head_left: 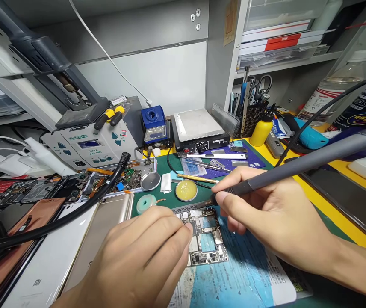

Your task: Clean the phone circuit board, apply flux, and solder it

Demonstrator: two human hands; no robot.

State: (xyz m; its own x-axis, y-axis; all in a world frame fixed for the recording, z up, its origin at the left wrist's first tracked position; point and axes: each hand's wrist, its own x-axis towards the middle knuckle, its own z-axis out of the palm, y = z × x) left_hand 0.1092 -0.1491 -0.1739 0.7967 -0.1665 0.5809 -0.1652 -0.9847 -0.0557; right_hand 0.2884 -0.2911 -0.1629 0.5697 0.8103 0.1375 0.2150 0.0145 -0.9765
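Note:
A phone circuit board lies on a blue work mat in front of me. My right hand grips a grey soldering iron like a pen, its tip down at the board's upper edge. My left hand is closed in a pinch, fingertips pressed on the board's left edge; whether they hold anything small I cannot make out. A round tin of yellow flux sits just behind the board.
Phone bodies and back covers lie at the left under a black hose. A rework station, a blue tip cleaner and a hot plate stand behind. Tools, a yellow bottle and a dark phone are at right.

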